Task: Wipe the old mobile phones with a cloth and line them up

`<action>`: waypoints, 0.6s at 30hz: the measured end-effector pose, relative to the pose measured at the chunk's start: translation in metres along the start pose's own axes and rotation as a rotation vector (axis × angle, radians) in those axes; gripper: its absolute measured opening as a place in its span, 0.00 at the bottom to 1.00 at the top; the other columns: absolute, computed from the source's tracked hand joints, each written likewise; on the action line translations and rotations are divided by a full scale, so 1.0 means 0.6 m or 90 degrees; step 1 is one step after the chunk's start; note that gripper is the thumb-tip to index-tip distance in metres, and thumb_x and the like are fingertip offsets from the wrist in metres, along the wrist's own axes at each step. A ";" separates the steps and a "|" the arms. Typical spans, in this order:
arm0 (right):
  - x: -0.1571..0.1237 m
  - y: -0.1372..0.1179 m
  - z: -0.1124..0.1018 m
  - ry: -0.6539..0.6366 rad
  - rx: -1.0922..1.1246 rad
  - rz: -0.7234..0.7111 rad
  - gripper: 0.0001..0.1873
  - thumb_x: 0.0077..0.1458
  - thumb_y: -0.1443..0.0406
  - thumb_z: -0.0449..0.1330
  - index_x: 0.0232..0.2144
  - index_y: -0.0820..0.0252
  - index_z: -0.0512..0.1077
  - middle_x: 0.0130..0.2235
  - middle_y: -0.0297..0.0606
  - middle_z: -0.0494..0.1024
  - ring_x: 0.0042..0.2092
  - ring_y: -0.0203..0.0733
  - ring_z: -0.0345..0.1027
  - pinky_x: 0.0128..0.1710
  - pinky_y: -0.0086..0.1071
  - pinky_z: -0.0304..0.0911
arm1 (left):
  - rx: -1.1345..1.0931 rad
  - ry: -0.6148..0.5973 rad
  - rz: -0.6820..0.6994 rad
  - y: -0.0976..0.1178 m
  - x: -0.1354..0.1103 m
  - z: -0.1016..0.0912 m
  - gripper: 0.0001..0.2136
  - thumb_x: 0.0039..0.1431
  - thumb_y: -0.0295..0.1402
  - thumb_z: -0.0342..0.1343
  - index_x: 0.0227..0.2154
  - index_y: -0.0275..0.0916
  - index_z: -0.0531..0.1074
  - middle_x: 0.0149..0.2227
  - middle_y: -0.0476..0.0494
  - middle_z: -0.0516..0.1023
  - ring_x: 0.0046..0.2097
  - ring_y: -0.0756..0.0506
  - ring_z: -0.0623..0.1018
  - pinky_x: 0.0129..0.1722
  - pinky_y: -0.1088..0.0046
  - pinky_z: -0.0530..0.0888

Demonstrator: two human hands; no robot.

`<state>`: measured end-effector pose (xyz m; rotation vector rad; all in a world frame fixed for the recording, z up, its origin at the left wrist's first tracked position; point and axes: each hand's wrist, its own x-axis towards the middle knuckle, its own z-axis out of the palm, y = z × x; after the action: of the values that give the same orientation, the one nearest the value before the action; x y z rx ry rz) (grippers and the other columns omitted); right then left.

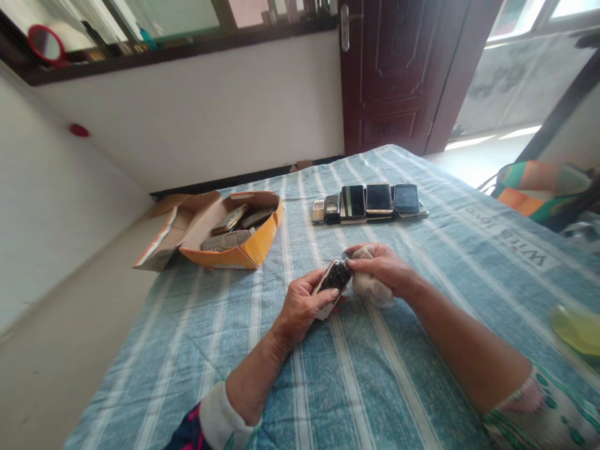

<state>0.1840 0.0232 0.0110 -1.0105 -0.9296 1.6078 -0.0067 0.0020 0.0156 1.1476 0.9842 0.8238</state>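
Note:
My left hand [302, 307] is wrapped round a small keypad phone [334, 278], holding it tilted over the blue striped cloth [375, 375]. My right hand [382, 267] is closed on a pale rag [370, 289] and presses it against the phone's top end. Both hands hover near the middle of the covered surface.
An open orange cardboard box [253, 247] with several old phones lies to the left. A row of several phones [370, 201] lines the far edge. A dark door [398, 69] stands behind. A yellow-green object [579, 328] sits at the right edge, colourful fabric [539, 187] beyond.

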 end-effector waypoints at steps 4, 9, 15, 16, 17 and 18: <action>0.000 -0.005 0.002 0.022 0.002 -0.025 0.18 0.32 0.63 0.73 0.28 0.63 0.73 0.23 0.30 0.73 0.23 0.31 0.63 0.21 0.26 0.59 | 0.051 0.018 0.022 0.001 -0.001 0.002 0.23 0.46 0.33 0.66 0.47 0.37 0.75 0.37 0.44 0.80 0.32 0.47 0.78 0.29 0.75 0.74; -0.002 -0.009 0.003 0.053 -0.003 -0.051 0.17 0.31 0.62 0.73 0.25 0.62 0.73 0.21 0.30 0.71 0.22 0.30 0.60 0.20 0.26 0.56 | 0.050 0.031 0.032 0.001 0.000 0.002 0.24 0.46 0.33 0.66 0.50 0.38 0.74 0.36 0.45 0.80 0.31 0.47 0.79 0.29 0.76 0.74; -0.005 -0.013 0.001 0.069 -0.081 -0.124 0.15 0.34 0.60 0.72 0.24 0.61 0.75 0.22 0.32 0.70 0.23 0.32 0.59 0.20 0.28 0.55 | 0.038 0.070 0.029 -0.001 0.001 0.003 0.25 0.44 0.35 0.67 0.48 0.37 0.74 0.36 0.44 0.80 0.33 0.44 0.80 0.27 0.74 0.76; -0.007 -0.015 0.001 0.067 -0.110 -0.149 0.14 0.35 0.60 0.72 0.24 0.61 0.75 0.23 0.32 0.70 0.23 0.32 0.60 0.21 0.29 0.56 | 0.034 0.078 0.031 -0.001 0.002 0.003 0.26 0.43 0.35 0.67 0.48 0.37 0.74 0.35 0.45 0.80 0.33 0.44 0.80 0.27 0.74 0.76; -0.009 -0.017 0.001 0.059 -0.140 -0.171 0.12 0.37 0.60 0.71 0.23 0.61 0.75 0.23 0.32 0.70 0.24 0.33 0.60 0.22 0.29 0.56 | 0.031 0.085 0.032 -0.001 0.002 0.003 0.26 0.43 0.36 0.67 0.48 0.37 0.74 0.34 0.45 0.80 0.33 0.44 0.80 0.27 0.74 0.76; -0.011 -0.018 0.001 0.046 -0.167 -0.188 0.11 0.38 0.60 0.70 0.23 0.60 0.75 0.23 0.32 0.70 0.24 0.34 0.61 0.23 0.30 0.57 | 0.028 0.090 0.034 -0.002 0.002 0.003 0.26 0.43 0.36 0.68 0.47 0.37 0.74 0.34 0.45 0.80 0.33 0.44 0.80 0.27 0.75 0.76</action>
<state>0.1879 0.0195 0.0224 -1.0454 -1.2018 1.2182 -0.0043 0.0025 0.0146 1.1697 1.0961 0.9403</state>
